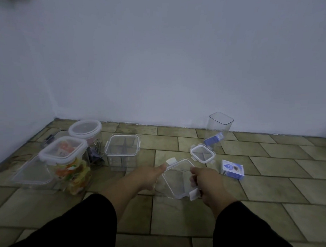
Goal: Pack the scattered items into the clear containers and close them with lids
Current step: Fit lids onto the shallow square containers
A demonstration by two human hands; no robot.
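Head view is showing a person holding a clear lid (177, 179) above the tiled floor (266, 210), low in the middle of the frame. The left hand (149, 175) is pinching the lid's upper left edge beside a white clip, and the right hand (210, 184) is curling its fingers round the lower right edge by the other clip (the lid is hanging tilted between them). Right of centre, a small square lid (202, 154) is lying flat, with a blue box (232, 169) near it on the right. Behind them a tall open container (221, 125) is standing by the wall, a blue carton (213, 140) showing through its lower part. Left of centre a lidded container (122, 149) is standing, and further left a closed tub of colourful packets (68, 162).
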